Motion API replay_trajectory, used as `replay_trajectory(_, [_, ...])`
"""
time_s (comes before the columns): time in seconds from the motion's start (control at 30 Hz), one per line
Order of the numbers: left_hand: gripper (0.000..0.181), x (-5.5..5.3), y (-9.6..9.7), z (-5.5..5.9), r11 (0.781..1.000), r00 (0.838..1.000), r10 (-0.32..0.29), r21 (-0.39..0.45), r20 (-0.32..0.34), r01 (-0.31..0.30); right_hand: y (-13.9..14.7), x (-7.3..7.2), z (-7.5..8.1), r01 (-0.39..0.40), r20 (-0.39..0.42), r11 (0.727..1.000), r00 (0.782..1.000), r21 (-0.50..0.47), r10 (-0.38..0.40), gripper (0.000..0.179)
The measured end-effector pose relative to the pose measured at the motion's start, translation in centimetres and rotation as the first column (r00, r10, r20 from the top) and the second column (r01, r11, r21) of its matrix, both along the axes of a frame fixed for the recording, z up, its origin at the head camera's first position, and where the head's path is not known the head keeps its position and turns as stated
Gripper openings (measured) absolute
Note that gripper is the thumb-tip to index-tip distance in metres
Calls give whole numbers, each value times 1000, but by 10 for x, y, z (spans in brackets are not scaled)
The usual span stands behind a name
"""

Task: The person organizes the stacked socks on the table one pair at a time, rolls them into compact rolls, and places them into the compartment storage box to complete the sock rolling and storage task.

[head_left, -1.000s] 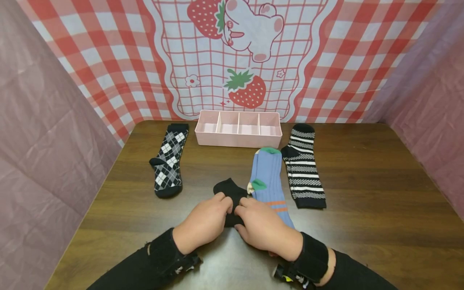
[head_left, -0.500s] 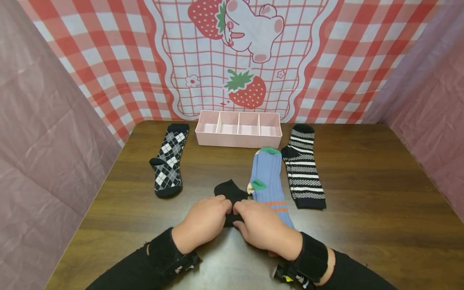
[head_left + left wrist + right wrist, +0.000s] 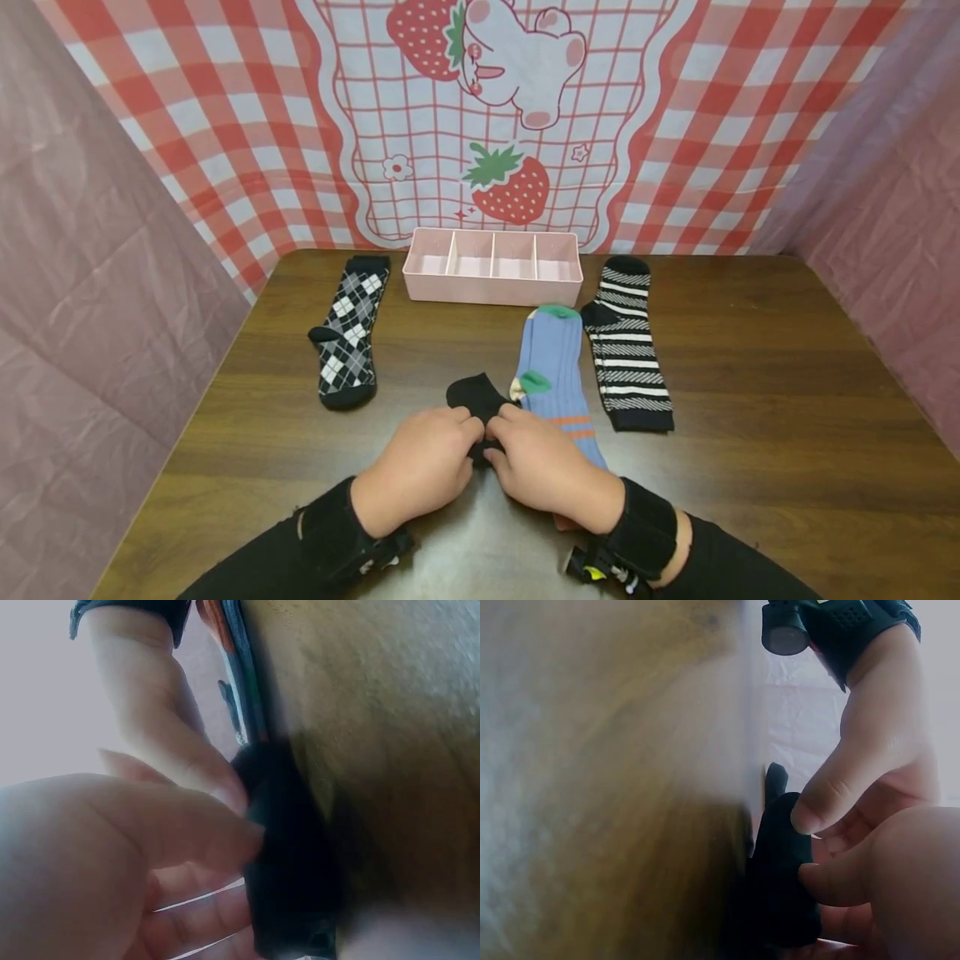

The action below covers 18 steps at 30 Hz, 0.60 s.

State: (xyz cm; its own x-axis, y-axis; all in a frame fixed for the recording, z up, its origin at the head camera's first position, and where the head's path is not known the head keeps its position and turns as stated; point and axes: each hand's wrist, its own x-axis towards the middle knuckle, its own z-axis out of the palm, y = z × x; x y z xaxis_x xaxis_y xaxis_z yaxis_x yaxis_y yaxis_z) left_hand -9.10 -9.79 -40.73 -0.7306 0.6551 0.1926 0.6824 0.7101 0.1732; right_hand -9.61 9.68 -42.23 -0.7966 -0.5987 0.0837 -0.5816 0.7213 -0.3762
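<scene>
A short black sock (image 3: 476, 393) lies on the table in front of me, its near end bunched into a thick roll between my hands. My left hand (image 3: 420, 458) pinches the roll from the left, thumb on the near side and fingers over the top. From the right, my right hand (image 3: 551, 462) pinches it the same way. In the left wrist view the rolled black sock (image 3: 289, 855) shows under the thumb tip. In the right wrist view both thumbs touch the black roll (image 3: 780, 885). A blue sock (image 3: 557, 367) with green heel and toe lies partly under my right hand.
A pink tray (image 3: 491, 290) with several compartments stands at the table's back edge. On the left lies a black-and-grey argyle sock (image 3: 351, 333), on the right a black-and-white striped sock (image 3: 630, 346). A checked cloth (image 3: 247, 125) hangs behind the wooden table (image 3: 787, 400).
The black sock's near end is rolled up a little more, and its far end has shifted slightly toward me. My hands stay close together on it. The other socks have not moved.
</scene>
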Motion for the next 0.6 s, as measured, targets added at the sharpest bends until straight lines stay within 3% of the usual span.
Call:
replay_trajectory(0.3, [20,3,2,1,1000,999,-14,-17,36,14,0,-2,-1,3,42,1000,999,-7,-3,11])
replay_trajectory(0.6, [10,1,2,0,1000,1000,-10,-11,29,10,-1,-4,1,19,120,997,993,-71,-11,9])
